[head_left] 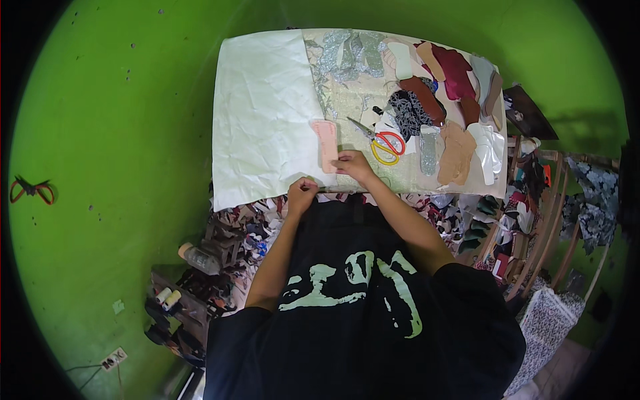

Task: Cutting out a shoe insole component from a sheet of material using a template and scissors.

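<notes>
A white sheet of material [263, 113] covers the left half of the table, slightly creased. On its right edge lies a pink boot-shaped pattern piece [326, 141] with faint writing. My right hand [353, 165] has its thumb and fingers closed at the lower end of that piece. Closer to me, my left hand [303, 194] is closed with fingertips pinched at the sheet's near edge; the grip itself is partly hidden. Scissors [381, 143] with one red and one yellow handle loop lie right of the pattern piece, blades slightly apart.
Brown [457, 155], maroon [455, 75] and silvery [347, 53] cut pieces crowd the table's right side, beside a dark patterned scrap [408, 110]. Many scraps lie below the near edge. Wooden slats [545, 220] stand right; a bottle [199, 259] lies left. A green wall [113, 133] borders the table.
</notes>
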